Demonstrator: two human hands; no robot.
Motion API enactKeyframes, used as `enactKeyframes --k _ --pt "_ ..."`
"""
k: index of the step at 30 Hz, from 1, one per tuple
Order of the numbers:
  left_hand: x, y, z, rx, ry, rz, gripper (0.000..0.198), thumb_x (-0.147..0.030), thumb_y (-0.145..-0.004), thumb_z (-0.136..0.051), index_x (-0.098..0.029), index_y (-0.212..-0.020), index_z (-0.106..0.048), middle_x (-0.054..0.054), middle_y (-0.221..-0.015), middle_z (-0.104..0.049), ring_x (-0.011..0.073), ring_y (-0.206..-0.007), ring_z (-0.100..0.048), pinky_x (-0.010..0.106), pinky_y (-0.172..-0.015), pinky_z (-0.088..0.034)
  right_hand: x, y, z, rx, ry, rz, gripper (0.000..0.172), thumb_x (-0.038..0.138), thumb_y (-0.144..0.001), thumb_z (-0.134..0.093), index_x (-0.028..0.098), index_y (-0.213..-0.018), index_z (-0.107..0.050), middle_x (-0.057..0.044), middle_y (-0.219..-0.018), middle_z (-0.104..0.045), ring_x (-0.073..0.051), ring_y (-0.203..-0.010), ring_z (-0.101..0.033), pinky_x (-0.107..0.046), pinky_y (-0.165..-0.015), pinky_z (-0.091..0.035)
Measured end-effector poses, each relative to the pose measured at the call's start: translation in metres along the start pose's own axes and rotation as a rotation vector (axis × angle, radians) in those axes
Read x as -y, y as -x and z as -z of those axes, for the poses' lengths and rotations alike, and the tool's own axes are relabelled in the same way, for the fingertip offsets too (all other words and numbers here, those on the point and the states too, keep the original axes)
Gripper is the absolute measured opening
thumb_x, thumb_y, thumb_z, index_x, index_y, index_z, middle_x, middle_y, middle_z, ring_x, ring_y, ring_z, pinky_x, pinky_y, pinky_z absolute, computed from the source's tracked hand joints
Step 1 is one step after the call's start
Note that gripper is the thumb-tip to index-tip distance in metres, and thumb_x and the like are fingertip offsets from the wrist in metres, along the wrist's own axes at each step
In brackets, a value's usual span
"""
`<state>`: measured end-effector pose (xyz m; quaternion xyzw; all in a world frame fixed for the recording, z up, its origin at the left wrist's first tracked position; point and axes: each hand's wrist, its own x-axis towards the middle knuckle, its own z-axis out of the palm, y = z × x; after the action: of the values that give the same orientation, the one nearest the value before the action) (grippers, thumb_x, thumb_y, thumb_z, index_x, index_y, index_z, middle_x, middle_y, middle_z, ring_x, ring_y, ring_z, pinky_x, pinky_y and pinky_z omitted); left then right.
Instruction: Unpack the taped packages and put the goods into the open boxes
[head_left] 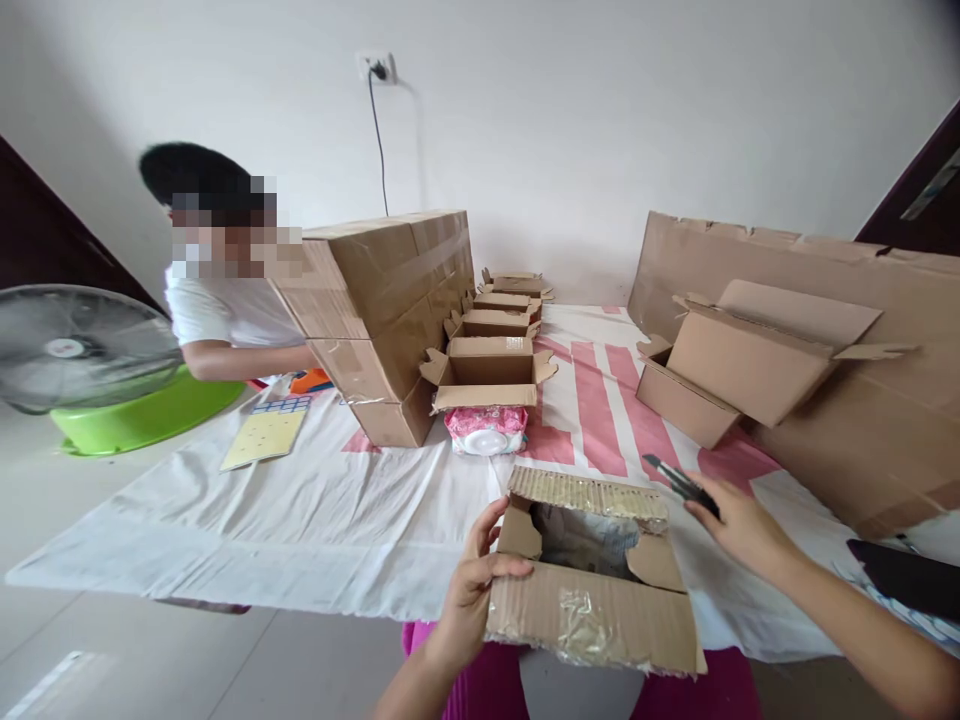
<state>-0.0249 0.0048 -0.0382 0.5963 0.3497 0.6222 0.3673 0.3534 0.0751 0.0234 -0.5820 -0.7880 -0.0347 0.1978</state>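
Note:
A small cardboard box [592, 610] with worn, taped flaps sits at the table's near edge, its top open. Something pale and crumpled [581, 535] shows inside; I cannot make out what it is. My left hand [480, 575] grips the box's left side, thumb over the edge of the near flap. To the right of the box, my right hand [731, 520] holds a black utility knife [682, 483], its tip pointing up and left, apart from the box. Just beyond the box lies a pink and white plastic pack [487, 432].
Open cardboard boxes [491, 370] stand in a row behind the pack. Stacked closed boxes [390, 330] rise at left, with a person [232, 310] behind them. More open boxes [750, 350] lean by a large cardboard sheet [885, 400] at right. A fan [75, 345] stands far left.

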Motion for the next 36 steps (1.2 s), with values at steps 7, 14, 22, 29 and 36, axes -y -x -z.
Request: enactKeyframes --k 7,14,22,29,36 --pt "-0.009 0.001 0.024 0.098 -0.099 -0.101 0.028 -0.021 -0.096 -0.053 -0.035 -0.110 -0.073 0.008 -0.134 -0.053 0.0252 -0.119 -0.061 0.039 -0.096 -0.054 -0.014 0.036 -0.068 0.045 -0.106 0.068 0.031 0.026 -0.087 -0.053 0.017 -0.113 -0.068 -0.010 -0.099 -0.075 -0.027 -0.087 -0.074 -0.039 -0.074 -0.059" --pt "-0.028 0.022 0.020 0.134 -0.429 -0.295 0.043 -0.019 -0.093 -0.045 -0.032 -0.133 -0.057 0.012 -0.110 -0.058 0.0279 -0.106 -0.060 0.046 -0.089 -0.054 0.046 0.029 0.015 -0.142 -0.248 0.029 0.032 0.032 -0.097 -0.043 0.024 -0.126 -0.055 -0.011 -0.117 -0.070 -0.026 -0.105 -0.069 -0.040 -0.085 -0.059" --pt "-0.026 0.041 -0.017 0.299 -0.376 -0.309 0.041 -0.018 -0.087 -0.049 -0.031 -0.124 -0.061 0.012 -0.101 -0.063 0.0281 -0.101 -0.062 0.045 -0.087 -0.053 0.155 0.034 0.018 0.008 -0.038 0.652 0.041 0.033 -0.098 -0.042 0.017 -0.135 -0.052 -0.011 -0.113 -0.073 -0.024 -0.093 -0.072 -0.034 -0.074 -0.061" --pt "0.007 0.019 -0.007 -0.098 -0.303 0.062 0.016 -0.013 -0.088 -0.052 -0.020 -0.099 -0.060 0.007 -0.094 -0.063 0.0184 -0.086 -0.061 0.033 -0.077 -0.052 0.155 0.036 -0.014 -0.057 0.009 0.604 0.028 0.026 -0.099 -0.041 0.016 -0.117 -0.060 -0.009 -0.090 -0.073 -0.022 -0.076 -0.069 -0.037 -0.072 -0.050" --pt "0.016 0.000 -0.020 0.022 -0.381 0.079 0.019 -0.009 -0.076 -0.061 -0.019 -0.093 -0.062 0.006 -0.094 -0.064 0.0193 -0.089 -0.062 0.032 -0.077 -0.052 0.158 0.042 -0.014 -0.078 0.009 0.566 0.026 0.025 -0.098 -0.044 0.017 -0.117 -0.060 -0.008 -0.090 -0.073 -0.023 -0.078 -0.068 -0.038 -0.073 -0.047"
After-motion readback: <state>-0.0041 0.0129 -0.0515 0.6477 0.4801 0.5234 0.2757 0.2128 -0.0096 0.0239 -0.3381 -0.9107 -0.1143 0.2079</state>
